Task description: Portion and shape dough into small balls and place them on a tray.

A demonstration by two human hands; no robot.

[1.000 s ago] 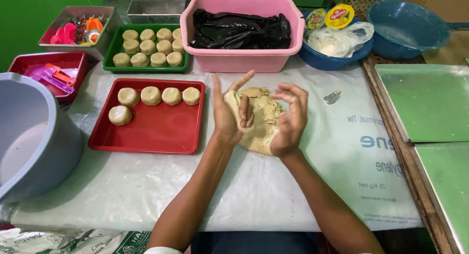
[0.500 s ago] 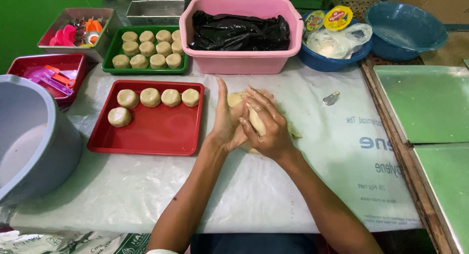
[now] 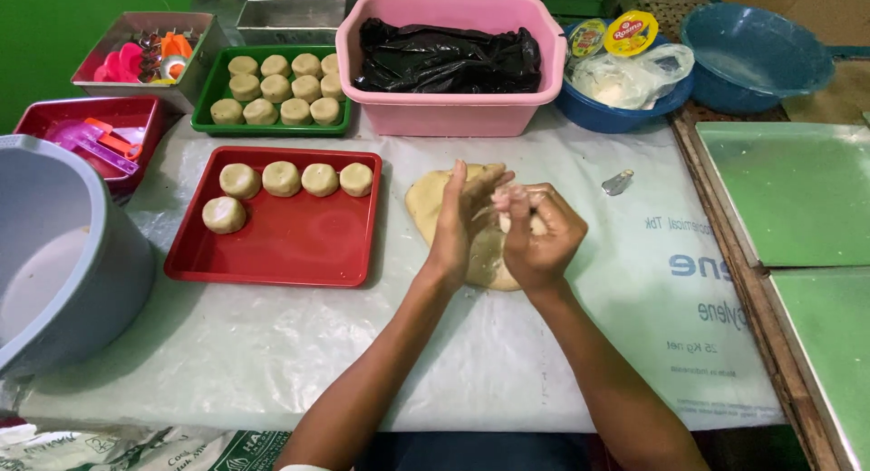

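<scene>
**Dough worked between both hands above the slab**

Step in hand, by the look of it: shaping a small piece pulled off the dough slab [image 3: 444,208]. Left hand [image 3: 462,219] flat and open, fingers straight, pressed palm-in against the right. Right hand [image 3: 541,235] curled shut around a pale lump of dough [image 3: 509,199], only a little of it showing between the fingertips. Both hands together, just above the slab and over its right part.

Slab itself lying on the white plastic sheet [image 3: 299,344] that covers the desk, just right of the red tray [image 3: 281,244]. Tan, matte, soft-edged, uneven in outline, partly hidden under the hands.

Next move, judged from the tray: rounding the lump into a thick disc like the five already there [image 3: 281,178], four in a row and one below at the left, then a free spot beside them. Calls for even pressure, or the piece may well come out lopsided against its neighbours.

Further back: green tray [image 3: 204,117] with more discs, pink tub [image 3: 453,117] with black plastic inside, blue bowls at the right, grey bucket [image 3: 82,281] at the left edge.
</scene>
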